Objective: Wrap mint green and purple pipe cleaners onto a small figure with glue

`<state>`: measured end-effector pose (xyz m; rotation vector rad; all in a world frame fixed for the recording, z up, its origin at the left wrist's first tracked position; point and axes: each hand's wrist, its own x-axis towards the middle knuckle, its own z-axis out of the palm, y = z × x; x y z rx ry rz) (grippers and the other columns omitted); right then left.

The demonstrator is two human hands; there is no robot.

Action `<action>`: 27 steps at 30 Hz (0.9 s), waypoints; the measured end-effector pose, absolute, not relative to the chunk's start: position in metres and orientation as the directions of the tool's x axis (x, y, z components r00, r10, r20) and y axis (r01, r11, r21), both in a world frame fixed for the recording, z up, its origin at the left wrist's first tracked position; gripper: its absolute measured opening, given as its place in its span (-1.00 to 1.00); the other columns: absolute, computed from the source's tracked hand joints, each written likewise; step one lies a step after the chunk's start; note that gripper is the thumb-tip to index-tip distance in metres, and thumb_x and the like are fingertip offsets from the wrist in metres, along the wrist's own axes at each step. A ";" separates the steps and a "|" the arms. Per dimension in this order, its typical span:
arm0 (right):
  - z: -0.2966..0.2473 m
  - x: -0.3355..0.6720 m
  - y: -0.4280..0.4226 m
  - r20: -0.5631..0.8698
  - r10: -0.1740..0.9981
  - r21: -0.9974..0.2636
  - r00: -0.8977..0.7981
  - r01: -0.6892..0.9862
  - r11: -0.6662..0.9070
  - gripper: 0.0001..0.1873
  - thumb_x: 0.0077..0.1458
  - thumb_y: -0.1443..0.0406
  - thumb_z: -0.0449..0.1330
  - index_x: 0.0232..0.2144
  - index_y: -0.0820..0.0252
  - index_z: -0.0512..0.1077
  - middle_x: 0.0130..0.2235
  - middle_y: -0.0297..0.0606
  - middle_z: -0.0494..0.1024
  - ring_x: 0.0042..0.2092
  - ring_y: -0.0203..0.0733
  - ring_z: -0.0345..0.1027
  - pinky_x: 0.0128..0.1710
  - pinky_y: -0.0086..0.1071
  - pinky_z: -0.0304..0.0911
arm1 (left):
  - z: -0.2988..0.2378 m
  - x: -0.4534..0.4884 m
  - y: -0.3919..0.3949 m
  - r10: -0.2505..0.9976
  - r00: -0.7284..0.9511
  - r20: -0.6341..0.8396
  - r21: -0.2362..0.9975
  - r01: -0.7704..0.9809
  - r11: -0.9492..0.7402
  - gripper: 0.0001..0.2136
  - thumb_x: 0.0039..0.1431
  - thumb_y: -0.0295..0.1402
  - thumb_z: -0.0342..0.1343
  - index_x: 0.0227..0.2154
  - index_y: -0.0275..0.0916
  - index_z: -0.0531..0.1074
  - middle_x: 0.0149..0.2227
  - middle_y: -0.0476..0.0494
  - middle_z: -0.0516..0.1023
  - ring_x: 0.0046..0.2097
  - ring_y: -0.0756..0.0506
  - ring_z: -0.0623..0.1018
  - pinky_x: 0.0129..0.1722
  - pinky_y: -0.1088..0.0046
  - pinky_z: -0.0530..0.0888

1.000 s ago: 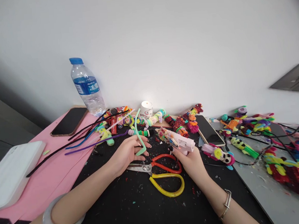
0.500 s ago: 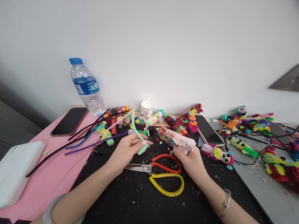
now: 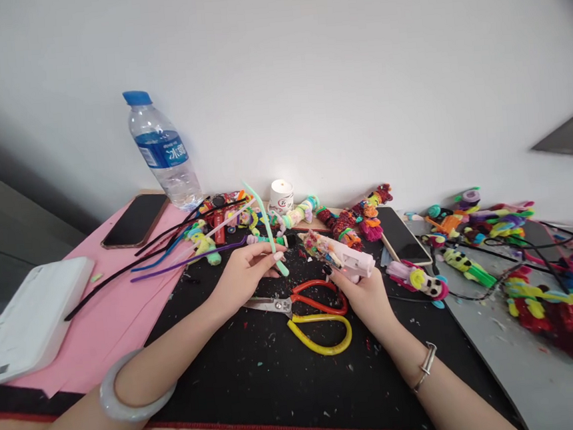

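Between the thumb and fingers of my left hand (image 3: pixel 246 274) is a light green pipe cleaner (image 3: pixel 267 227), its upper end pointing up and slightly left. My right hand (image 3: pixel 366 295) is wrapped around a pale pink glue gun (image 3: pixel 353 260), whose front is crusted with colourful fuzz and points left toward the pipe cleaner. The two are apart. Below and between my hands lie scissors (image 3: pixel 320 318) with one red and one yellow handle, their blades partly under my left hand. Behind my hands stands a small white paper cup (image 3: pixel 281 195).
A water bottle (image 3: pixel 166 158) and dark phone (image 3: pixel 135 220) stand at the left on pink paper (image 3: pixel 123 303), beside a white box (image 3: pixel 34 317). Black pipe cleaners (image 3: pixel 116 283) stretch across the paper. Several fuzzy dolls (image 3: pixel 342 227) line the wall. Another phone (image 3: pixel 403 235) and cables lie right.
My left hand has turned the pipe cleaner more upright and raised it a little. My right hand keeps the glue gun nearly in place. The camera view has shifted slightly.
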<state>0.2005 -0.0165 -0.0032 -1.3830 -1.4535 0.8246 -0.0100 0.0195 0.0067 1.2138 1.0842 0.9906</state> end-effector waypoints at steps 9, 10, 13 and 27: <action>-0.003 0.205 -0.016 0.158 0.986 -0.933 -0.054 0.319 0.167 -0.66 -0.04 0.35 0.21 -0.14 0.23 0.49 -0.10 -0.18 0.57 -0.08 -0.01 0.45 -0.08 -0.21 0.34 | 0.002 -0.013 0.022 0.971 0.218 -0.104 0.987 -0.100 0.128 -0.74 -0.03 -0.26 0.23 -0.26 -0.25 0.55 -0.15 -0.13 0.54 -0.20 -0.11 0.51 -0.14 0.36 0.49; -0.002 0.206 -0.016 0.150 0.986 -0.934 -0.075 0.316 0.166 -0.66 -0.04 0.34 0.21 -0.14 0.23 0.49 -0.10 -0.18 0.57 -0.08 -0.01 0.45 -0.08 -0.21 0.34 | 0.002 -0.013 0.022 0.974 0.204 -0.095 0.989 -0.089 0.115 -0.74 -0.04 -0.26 0.23 -0.27 -0.25 0.55 -0.17 -0.12 0.55 -0.22 -0.10 0.51 -0.18 0.37 0.51; -0.001 0.206 -0.016 0.134 0.985 -0.936 -0.111 0.313 0.162 -0.67 -0.03 0.32 0.22 -0.15 0.22 0.49 -0.11 -0.17 0.57 -0.10 -0.01 0.46 -0.10 -0.22 0.36 | 0.002 -0.014 0.024 0.981 0.181 -0.076 0.989 -0.108 0.096 -0.78 -0.06 -0.30 0.25 -0.31 -0.24 0.52 -0.28 -0.07 0.56 -0.28 -0.05 0.52 -0.28 0.45 0.52; -0.008 0.210 -0.013 0.189 0.982 -0.932 -0.006 0.314 0.181 -0.68 -0.02 0.30 0.22 -0.16 0.26 0.47 -0.10 -0.12 0.56 -0.07 0.02 0.44 -0.04 -0.16 0.32 | -0.002 -0.017 0.026 0.968 0.176 -0.178 0.938 -0.267 0.221 -0.81 -0.14 -0.36 0.32 -0.39 -0.26 0.55 -0.42 -0.07 0.61 -0.33 0.00 0.58 -0.30 0.57 0.50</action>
